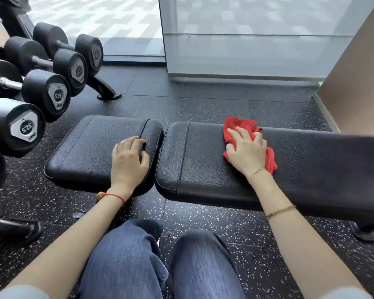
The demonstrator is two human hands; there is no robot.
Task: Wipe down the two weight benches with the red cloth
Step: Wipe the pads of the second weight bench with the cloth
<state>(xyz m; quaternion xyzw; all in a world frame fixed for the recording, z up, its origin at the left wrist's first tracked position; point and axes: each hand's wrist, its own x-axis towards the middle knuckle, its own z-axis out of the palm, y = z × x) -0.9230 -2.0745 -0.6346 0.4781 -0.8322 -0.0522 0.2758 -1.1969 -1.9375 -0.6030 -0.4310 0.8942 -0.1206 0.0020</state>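
A black weight bench is lying across the middle of the frame, and it is showing two padded parts: the long pad (289,169) going out to the right edge and the shorter seat pad (84,147) at centre left, with a thin gap between them. In the upper left a rack of dumbbells (45,91) is standing close to the seat pad. The person's knees in blue jeans (160,262) are pointing at the bench from the lower centre, so the person is probably crouching or sitting low to reach it. The right hand (247,151) is lying flat with spread fingers on the red cloth (242,126), which is bunched on the long pad, right of centre; I think the flat palm is pressing the cloth down for wiping. The left hand (129,158) is resting on the right end of the seat pad, fingers slightly bent and holding nothing, probably for support.
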